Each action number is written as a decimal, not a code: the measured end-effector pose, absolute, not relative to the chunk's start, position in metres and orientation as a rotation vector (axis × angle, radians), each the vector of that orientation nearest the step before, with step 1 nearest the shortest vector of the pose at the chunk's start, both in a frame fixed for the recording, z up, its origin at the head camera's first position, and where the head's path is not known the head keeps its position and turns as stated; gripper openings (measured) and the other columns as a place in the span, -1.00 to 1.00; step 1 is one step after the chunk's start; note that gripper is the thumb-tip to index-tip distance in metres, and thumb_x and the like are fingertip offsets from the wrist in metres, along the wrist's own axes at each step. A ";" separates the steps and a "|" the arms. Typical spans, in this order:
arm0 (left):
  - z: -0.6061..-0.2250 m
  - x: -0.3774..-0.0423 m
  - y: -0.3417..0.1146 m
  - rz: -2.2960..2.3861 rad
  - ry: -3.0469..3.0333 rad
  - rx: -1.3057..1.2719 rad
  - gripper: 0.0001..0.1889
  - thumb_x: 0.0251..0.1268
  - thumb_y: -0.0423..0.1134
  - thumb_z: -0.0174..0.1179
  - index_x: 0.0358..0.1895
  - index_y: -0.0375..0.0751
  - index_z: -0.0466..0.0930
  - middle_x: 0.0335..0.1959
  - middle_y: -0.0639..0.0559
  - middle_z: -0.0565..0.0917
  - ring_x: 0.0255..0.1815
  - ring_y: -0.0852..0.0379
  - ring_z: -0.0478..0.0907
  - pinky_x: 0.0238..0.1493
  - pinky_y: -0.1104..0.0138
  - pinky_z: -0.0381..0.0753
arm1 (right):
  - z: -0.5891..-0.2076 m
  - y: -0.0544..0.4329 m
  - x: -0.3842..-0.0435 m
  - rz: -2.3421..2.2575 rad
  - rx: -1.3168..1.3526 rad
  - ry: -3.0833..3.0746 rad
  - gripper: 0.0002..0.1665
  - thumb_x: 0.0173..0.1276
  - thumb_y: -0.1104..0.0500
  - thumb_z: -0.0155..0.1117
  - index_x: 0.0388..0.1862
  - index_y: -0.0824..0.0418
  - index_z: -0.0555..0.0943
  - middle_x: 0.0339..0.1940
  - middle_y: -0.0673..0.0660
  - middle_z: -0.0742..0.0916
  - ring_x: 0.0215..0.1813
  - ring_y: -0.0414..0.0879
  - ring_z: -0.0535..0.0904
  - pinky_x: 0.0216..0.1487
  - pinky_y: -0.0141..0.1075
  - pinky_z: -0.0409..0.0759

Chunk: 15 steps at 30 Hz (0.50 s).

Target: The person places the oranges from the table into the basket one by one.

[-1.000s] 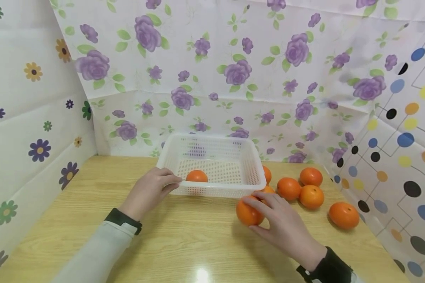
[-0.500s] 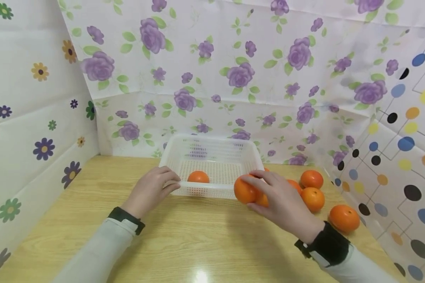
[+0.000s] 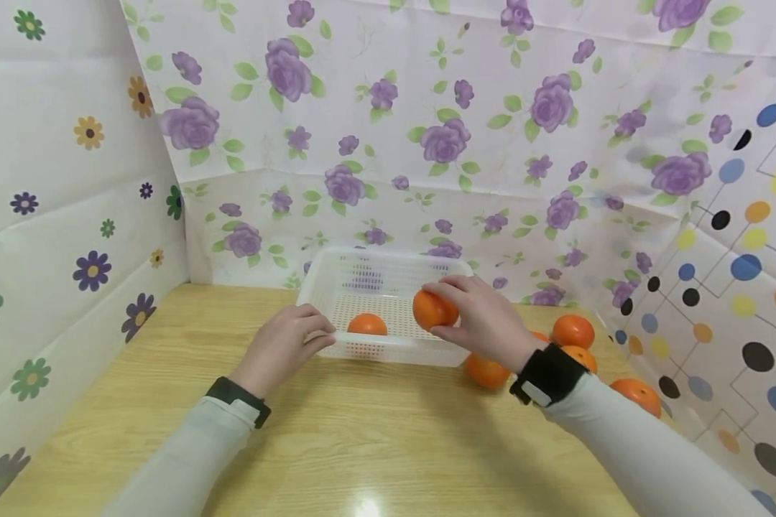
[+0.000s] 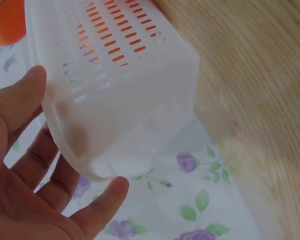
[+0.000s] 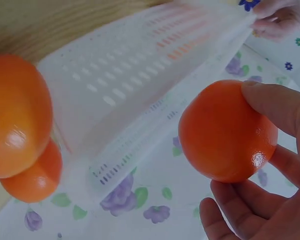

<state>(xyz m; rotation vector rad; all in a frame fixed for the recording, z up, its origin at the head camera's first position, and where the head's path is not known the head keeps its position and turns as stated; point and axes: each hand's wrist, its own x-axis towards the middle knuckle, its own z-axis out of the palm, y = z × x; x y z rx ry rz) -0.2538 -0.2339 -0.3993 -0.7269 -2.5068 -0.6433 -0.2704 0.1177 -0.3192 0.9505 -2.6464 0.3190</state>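
My left hand (image 3: 287, 345) pinches the rim of a white perforated plastic basket (image 3: 420, 350) at its near left corner. In the left wrist view, the thumb (image 4: 27, 92) lies on one side of the basket's rim and the other fingers on the other. One orange (image 3: 367, 324) lies inside the basket by the near wall. Over the basket's right part, my right hand (image 3: 485, 316) holds another orange (image 5: 227, 132) between thumb and fingertips. Seen from the right wrist, that fruit is raised clear of the basket.
Several more oranges sit on the wooden table (image 3: 362, 431) to the basket's right, including a near one (image 3: 487, 371) and a far one (image 3: 573, 332). My right forearm partly covers some. A flowered cloth (image 3: 388, 143) hangs behind, with patterned cloths at both sides.
My right hand has lifted the orange from the table in front of the basket's right corner, up and leftward over the basket. The left hand has stayed on the rim.
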 end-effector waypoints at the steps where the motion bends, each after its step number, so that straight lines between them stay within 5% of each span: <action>1: -0.399 -0.254 -0.234 -0.645 -2.507 -0.724 -0.86 0.38 -0.19 0.58 -0.11 -0.10 0.89 -0.11 0.07 0.79 -0.08 0.00 0.69 -0.02 0.09 0.73 | -0.318 0.115 -0.275 0.320 0.949 -2.662 -0.19 0.30 0.06 0.77 0.50 0.09 0.65 0.38 0.22 0.69 0.30 0.20 0.63 0.29 0.11 0.67; 15: -0.399 -0.253 -0.234 -0.662 -2.517 -0.718 -0.85 0.40 -0.19 0.57 -0.09 -0.14 0.88 -0.11 0.06 0.78 -0.07 0.00 0.68 -0.02 0.09 0.72 | -0.313 0.084 -0.319 0.240 0.935 -2.748 -0.27 0.33 0.07 0.74 0.46 0.08 0.68 0.33 0.24 0.70 0.29 0.21 0.61 0.21 0.10 0.72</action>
